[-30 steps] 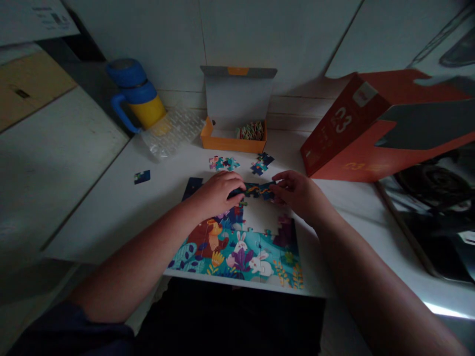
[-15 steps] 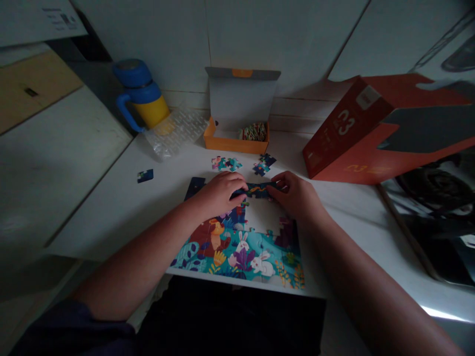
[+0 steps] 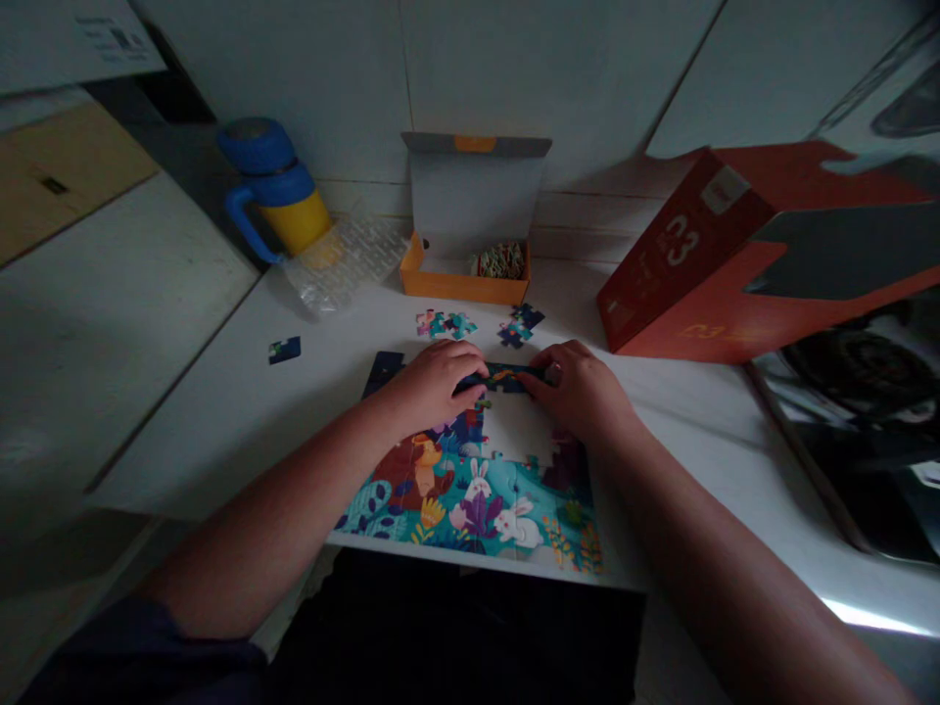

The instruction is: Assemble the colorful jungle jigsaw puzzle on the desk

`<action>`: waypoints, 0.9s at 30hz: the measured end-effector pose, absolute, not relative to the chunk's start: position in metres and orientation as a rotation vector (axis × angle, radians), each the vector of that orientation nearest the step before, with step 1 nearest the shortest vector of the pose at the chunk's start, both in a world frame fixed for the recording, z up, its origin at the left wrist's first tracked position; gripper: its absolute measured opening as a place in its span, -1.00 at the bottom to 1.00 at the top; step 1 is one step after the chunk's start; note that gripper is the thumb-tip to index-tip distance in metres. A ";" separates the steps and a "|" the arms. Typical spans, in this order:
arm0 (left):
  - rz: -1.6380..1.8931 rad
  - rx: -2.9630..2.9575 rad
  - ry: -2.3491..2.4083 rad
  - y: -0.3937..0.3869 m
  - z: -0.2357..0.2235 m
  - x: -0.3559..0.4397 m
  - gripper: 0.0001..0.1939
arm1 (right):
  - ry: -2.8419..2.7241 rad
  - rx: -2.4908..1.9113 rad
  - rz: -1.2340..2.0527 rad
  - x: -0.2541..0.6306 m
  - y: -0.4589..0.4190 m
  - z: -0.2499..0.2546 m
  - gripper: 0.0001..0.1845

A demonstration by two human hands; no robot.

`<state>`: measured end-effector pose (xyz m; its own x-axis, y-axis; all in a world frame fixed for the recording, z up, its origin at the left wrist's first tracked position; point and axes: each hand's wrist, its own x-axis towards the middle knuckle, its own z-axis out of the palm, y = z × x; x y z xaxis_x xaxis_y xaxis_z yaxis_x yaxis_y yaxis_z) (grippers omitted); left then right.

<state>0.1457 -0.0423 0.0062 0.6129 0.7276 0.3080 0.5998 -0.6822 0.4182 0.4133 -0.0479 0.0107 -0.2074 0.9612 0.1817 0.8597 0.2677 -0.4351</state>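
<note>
A partly assembled jigsaw puzzle [image 3: 441, 499] with rabbits and plants lies in front of me, a gap showing white in its upper right. Along its top edge runs a dark strip of joined puzzle pieces [image 3: 505, 377]. My left hand [image 3: 439, 382] grips the left end of that strip, fingers curled and thumb below. At the other end, my right hand [image 3: 584, 392] pinches the strip between thumb and fingers. My fingers hide both ends. Beyond the hands lie loose teal and pink pieces [image 3: 459, 324] and dark blue pieces [image 3: 517, 331].
An open orange box [image 3: 462, 286] holding more pieces stands against the wall. Left of it are crumpled clear plastic [image 3: 330, 284] and a blue-yellow jug [image 3: 298, 220]. A single piece [image 3: 284, 350] lies far left. A large red box [image 3: 686, 313] and a stove [image 3: 873, 441] occupy the right.
My right thumb and fingers have shifted slightly on the strip's right end. My left hand keeps its hold, and the loose pieces stay where they were.
</note>
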 end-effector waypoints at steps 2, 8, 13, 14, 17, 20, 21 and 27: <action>0.676 2.566 1.077 -0.043 0.006 0.146 -0.86 | -2.138 -1.670 0.310 0.415 -0.048 0.010 -0.73; 0.690 2.561 1.059 -0.044 0.009 0.148 -0.89 | -2.126 -1.758 0.250 0.424 -0.049 0.011 -0.72; 0.706 2.560 1.036 -0.043 0.007 0.147 -0.89 | -2.109 -1.740 0.241 0.431 -0.048 0.012 -0.74; 0.708 2.560 1.044 -0.042 0.007 0.145 -0.89 | -2.097 -1.731 0.247 0.432 -0.047 0.013 -0.74; 0.725 2.569 1.121 -0.038 0.008 0.138 -0.88 | -2.070 -1.712 0.265 0.433 -0.047 0.016 -0.75; 0.728 2.587 1.308 -0.032 0.010 0.126 -0.79 | -2.058 -1.706 0.268 0.435 -0.047 0.017 -0.74; 0.709 2.588 1.387 -0.030 0.010 0.121 -0.74 | -2.057 -1.704 0.270 0.435 -0.047 0.017 -0.73; 0.562 2.535 1.643 -0.016 0.004 0.100 -0.65 | -2.053 -1.690 0.298 0.436 -0.047 0.015 -0.73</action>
<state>0.1000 -0.0156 0.0042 0.3619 0.8937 0.2651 0.8687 -0.4265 0.2519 0.4356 -0.0467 0.0154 -0.1378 0.9676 0.2114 0.8676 0.2209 -0.4455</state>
